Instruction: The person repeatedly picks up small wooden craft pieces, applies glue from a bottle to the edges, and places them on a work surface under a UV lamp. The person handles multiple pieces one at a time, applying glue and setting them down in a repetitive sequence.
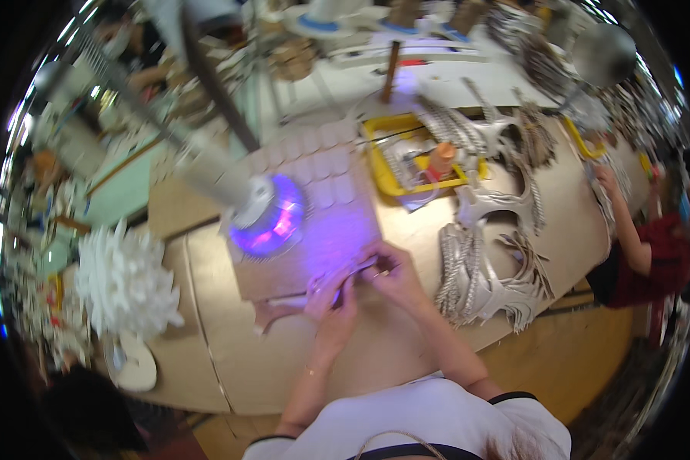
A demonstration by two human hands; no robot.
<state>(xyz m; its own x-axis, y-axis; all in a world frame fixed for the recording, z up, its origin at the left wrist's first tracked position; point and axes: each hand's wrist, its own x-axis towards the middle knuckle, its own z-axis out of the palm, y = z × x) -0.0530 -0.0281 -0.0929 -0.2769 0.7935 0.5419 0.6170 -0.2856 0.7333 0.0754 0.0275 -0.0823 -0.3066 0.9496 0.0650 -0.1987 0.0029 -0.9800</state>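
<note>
Looking down at the worktop (230, 337), I have both hands pressed together over a small pale strip (354, 270) that lies near the middle, just in front of the purple-lit lamp head (268, 217).

What worries me most is the grip. The strip is thin and both sets of fingertips crowd the same short length, so a slight twist of either wrist could crease it or let it slide out onto the brown card sheet (314, 253) beneath. The lamp hangs close on the left side; lifting my left hand carelessly could knock it. The frame is also blurred, so I cannot judge how firmly the piece is seated.

My left hand (328, 294) is closed narrow, fingers curled, pinching the near end of the strip. My right hand (389, 274) is likewise nearly closed, thumb and fingers nipping the far end, with the fingers touching those of the left.

Toward the far edge sits a yellow tray (383, 175) with an orange cup (441, 159) in it. Grey cut pieces (483, 268) pile up toward the right edge, where another person's arm (629, 222) reaches in. A white ruffled bundle (123, 280) rests by the left edge.
</note>
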